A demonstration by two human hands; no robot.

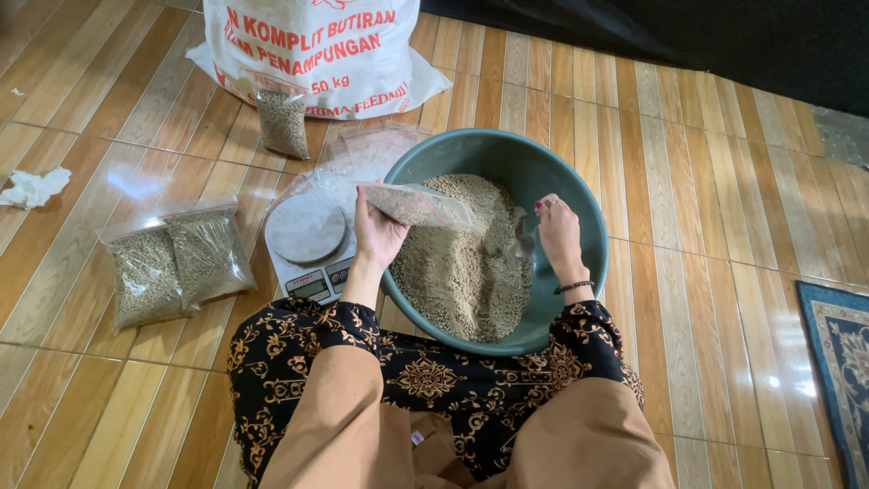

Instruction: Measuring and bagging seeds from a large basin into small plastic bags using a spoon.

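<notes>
Clear, floppy plastic bag (418,205) of pellets sags from your left hand (376,231) – fingers closed on its rim – while your right hand (558,237) grips a scoop (526,237) beside it – support underneath.

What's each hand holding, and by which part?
Left hand holds a clear bag of pellets by its near end, over the basin. Right hand grips a scoop by its handle.

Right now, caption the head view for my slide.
Left hand holds a part-filled clear bag over a green basin of pellets; right hand scoops.
</notes>
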